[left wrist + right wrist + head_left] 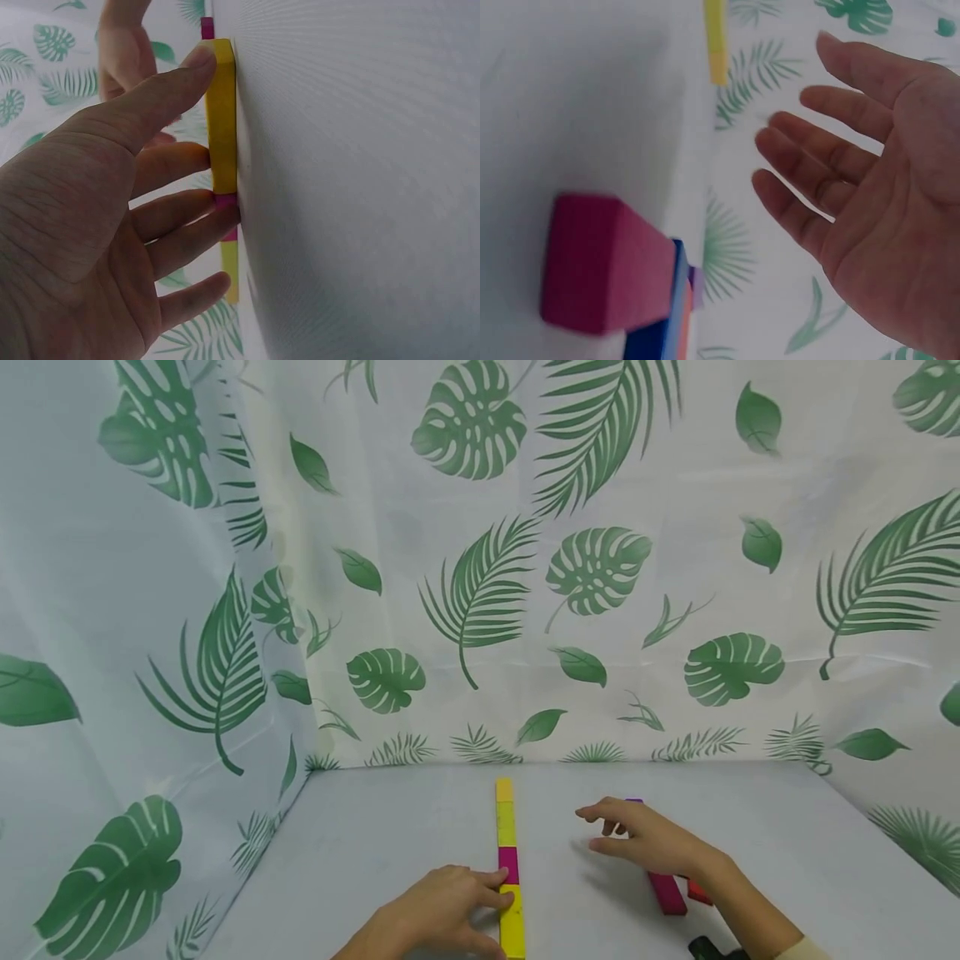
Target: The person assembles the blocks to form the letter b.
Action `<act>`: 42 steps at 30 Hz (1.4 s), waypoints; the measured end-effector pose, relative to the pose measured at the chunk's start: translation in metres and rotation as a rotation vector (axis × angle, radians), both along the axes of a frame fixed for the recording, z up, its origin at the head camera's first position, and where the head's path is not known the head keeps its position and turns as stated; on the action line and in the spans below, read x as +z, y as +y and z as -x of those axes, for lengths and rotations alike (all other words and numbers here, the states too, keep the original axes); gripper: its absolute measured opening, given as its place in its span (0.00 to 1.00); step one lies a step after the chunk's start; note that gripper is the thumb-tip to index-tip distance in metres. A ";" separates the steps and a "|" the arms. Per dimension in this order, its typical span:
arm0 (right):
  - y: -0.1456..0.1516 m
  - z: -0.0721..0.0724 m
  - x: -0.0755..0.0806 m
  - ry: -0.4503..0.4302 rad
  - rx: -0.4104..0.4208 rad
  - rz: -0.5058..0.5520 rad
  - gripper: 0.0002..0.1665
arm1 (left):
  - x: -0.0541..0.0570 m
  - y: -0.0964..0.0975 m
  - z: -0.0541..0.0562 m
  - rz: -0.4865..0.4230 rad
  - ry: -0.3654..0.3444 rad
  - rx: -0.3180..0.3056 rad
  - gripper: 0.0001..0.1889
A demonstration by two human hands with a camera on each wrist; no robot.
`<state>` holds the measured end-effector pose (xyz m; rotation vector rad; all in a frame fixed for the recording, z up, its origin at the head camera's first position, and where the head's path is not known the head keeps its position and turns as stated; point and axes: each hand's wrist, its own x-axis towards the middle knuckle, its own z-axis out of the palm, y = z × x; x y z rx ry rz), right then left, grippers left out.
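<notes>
A straight row of blocks lies on the table, running away from me: a long yellow block [513, 931] nearest, a magenta block [509, 853] beyond it, then lighter yellow blocks [506, 822] at the far end. My left hand [442, 906] lies along the row's left side. In the left wrist view its thumb touches the near end of the long yellow block [221, 120], and its loosely extended fingers rest by the side of the row. Right of the row, my right hand [660, 839] hovers over the table with relaxed fingers, holding nothing.
Under my right forearm lie a magenta block [666, 893], a red block [699, 892] and a partly hidden purple block [633, 800]. A blue block [649, 341] shows in the right wrist view. A black object [708, 948] sits at the front edge. Leaf-patterned sheeting [480, 710] surrounds the table.
</notes>
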<state>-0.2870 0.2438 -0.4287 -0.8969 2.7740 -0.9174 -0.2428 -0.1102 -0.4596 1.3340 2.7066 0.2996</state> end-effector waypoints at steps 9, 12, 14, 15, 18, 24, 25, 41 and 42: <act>0.024 -0.006 0.011 -0.089 0.059 -0.041 0.28 | -0.006 -0.001 -0.003 -0.006 -0.126 0.109 0.32; 0.032 -0.008 0.014 -0.155 0.033 -0.042 0.29 | -0.006 0.000 -0.003 -0.006 -0.138 0.113 0.32; 0.035 -0.009 0.016 -0.192 0.020 -0.032 0.30 | -0.005 0.001 -0.004 -0.001 -0.155 0.126 0.31; 0.037 -0.009 0.017 -0.206 0.018 -0.023 0.31 | -0.005 0.002 -0.004 0.003 -0.161 0.132 0.31; 0.041 -0.010 0.018 -0.235 0.014 -0.004 0.33 | -0.004 0.003 -0.004 0.007 -0.180 0.147 0.30; 0.052 -0.011 0.018 -0.268 0.007 -0.025 0.35 | -0.002 0.005 -0.005 -0.003 -0.182 0.142 0.31; 0.054 -0.012 0.017 -0.277 0.001 -0.036 0.35 | -0.002 0.005 -0.005 -0.003 -0.180 0.137 0.31; 0.065 -0.017 0.011 -0.379 -0.077 -0.105 0.25 | 0.000 0.004 -0.002 -0.014 -0.157 0.116 0.31; 0.063 -0.017 0.011 -0.386 -0.091 -0.114 0.25 | 0.000 0.004 -0.002 -0.014 -0.158 0.116 0.31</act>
